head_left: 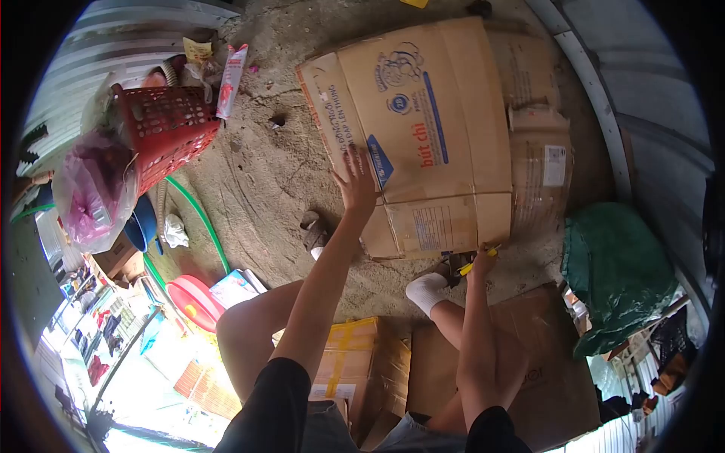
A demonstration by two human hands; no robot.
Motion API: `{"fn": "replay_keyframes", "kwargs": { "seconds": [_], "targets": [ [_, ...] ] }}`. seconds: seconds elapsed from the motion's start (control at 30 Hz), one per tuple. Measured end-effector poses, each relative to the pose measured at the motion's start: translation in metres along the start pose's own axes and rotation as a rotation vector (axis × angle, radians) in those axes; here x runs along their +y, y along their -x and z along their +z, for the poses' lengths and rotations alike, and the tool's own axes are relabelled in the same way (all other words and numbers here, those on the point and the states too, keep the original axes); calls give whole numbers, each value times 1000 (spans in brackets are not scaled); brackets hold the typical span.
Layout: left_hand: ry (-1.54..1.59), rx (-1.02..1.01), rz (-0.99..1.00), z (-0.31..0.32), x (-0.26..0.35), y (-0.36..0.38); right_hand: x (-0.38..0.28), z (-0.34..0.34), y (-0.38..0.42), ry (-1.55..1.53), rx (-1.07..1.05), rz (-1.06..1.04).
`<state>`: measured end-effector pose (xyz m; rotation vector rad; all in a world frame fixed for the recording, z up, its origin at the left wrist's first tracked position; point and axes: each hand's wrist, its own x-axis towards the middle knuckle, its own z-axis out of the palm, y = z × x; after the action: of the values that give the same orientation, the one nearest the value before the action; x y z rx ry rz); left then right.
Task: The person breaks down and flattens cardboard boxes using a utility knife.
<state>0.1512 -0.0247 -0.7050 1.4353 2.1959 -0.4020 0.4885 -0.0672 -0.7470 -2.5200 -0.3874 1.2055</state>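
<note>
A large flattened cardboard box [453,90] with blue and red print lies on the dirt floor in front of me. My left hand [356,181] rests on its left part, palm down with fingers spread. My right hand [485,263] is at the near edge of the cardboard, its fingers closed around a slim yellow tool that looks like a utility knife [466,269]. Whether its blade touches the cardboard is too small to tell. More flattened cardboard [538,162] lies partly under the right side of the large sheet.
On the left stand a red perforated basket [170,121] and a plastic bag [98,192]. A green hose [200,208] curves over the ground. A taped carton [351,351] and brown cardboard [529,340] are close beside my legs. A green sack [615,264] sits at the right by the metal wall.
</note>
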Motion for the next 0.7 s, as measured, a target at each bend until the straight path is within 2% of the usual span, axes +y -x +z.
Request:
{"fn": "replay_keyframes", "kwargs": {
  "seconds": [0.03,0.13,0.23,0.3,0.43,0.57,0.63,0.67,0.7],
  "targets": [
    [12,-18,-37,-2,-1,-1,1,-1,0,96,-16,-171],
    [1,-57,-74,-19,-3,-1,-29,0,20,43,-76,-91],
    [-72,-64,-44,-24,5,-1,-32,2,21,32,-65,-42],
    [-203,34,76,-14,7,-1,-31,-1,17,32,-107,-39],
    [-290,114,164,16,0,-17,-35,3,18,10,-161,-10],
    [-370,74,195,33,1,-26,0,5,-16,-134,-280,10],
    [-331,15,194,24,-1,-26,-3,-2,-10,-98,-320,-98],
    [-283,-77,202,12,-2,-25,3,-2,-10,-119,-301,-150],
    [-290,-72,218,-1,-5,-24,1,-7,-5,-133,-289,-147]
  ]
}}
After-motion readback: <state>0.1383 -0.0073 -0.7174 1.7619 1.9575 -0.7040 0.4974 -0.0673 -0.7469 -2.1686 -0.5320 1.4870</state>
